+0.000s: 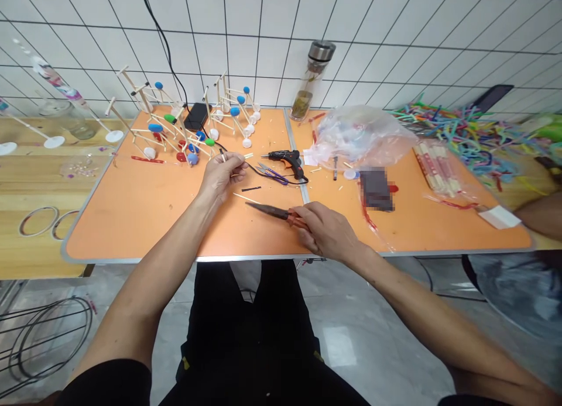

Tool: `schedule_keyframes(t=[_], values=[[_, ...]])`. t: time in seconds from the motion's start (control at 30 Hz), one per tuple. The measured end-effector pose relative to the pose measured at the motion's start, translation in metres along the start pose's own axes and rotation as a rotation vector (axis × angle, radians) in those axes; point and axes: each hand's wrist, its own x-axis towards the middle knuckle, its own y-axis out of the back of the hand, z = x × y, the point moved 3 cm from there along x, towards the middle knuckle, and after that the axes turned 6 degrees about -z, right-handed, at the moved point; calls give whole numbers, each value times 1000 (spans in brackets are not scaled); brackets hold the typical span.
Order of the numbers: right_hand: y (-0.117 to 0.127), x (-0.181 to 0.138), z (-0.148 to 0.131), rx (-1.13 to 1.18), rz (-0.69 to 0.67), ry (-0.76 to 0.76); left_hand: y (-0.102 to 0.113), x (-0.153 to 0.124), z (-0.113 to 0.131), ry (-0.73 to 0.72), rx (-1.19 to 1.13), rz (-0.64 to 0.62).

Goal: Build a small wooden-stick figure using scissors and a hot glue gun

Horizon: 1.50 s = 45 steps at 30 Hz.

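My left hand (220, 175) is closed in a pinch above the orange table, and the end of a thin pale stick (222, 155) shows above its fingers. My right hand (331, 229) grips long-nose pliers (268, 210) by their red handles, jaws pointing left. Between the two hands, a loose wooden stick (246, 198) and a short black strip (251, 189) lie on the table. Beyond them are blue thread snips (273, 173) and a black-and-orange glue gun (287, 158). Stick models with coloured pieces (155, 127) stand past my left hand.
A glass bottle (302, 96) stands by the tiled wall. Rightward lie a plastic bag (364, 137), a blurred dark rectangle (376, 189), packs of sticks (437, 169) and tangled coloured strips (465, 131). Another person's arm (542, 213) reaches in at the right edge.
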Motion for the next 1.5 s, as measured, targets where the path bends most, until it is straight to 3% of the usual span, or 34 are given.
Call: schedule_keyframes(t=[0.1,0.2,0.3,0.43,0.57,0.73,1.03,1.23,1.5], values=[[8,8,3,439,154,-277,0,0,0,-5,0,-13],[3,35,7,1032,115,-666,0,0,-2,-10,5,-6],[0,81,21,1421,176,-734,0,0,-1,-21,19,0],[-3,135,56,1339,282,-688,0,-1,4,-35,20,14],[-11,150,68,1416,282,-655,0,-3,5,-23,10,-2],[-18,139,58,1534,215,-603,1,-3,3,-38,-28,-28],[-22,134,40,1455,72,-528,-3,-9,14,-72,-190,-123],[-22,132,23,1412,-23,-503,-6,-13,20,-90,-212,-18],[-24,134,4,1185,-29,-459,-10,-18,27,-113,-274,20]])
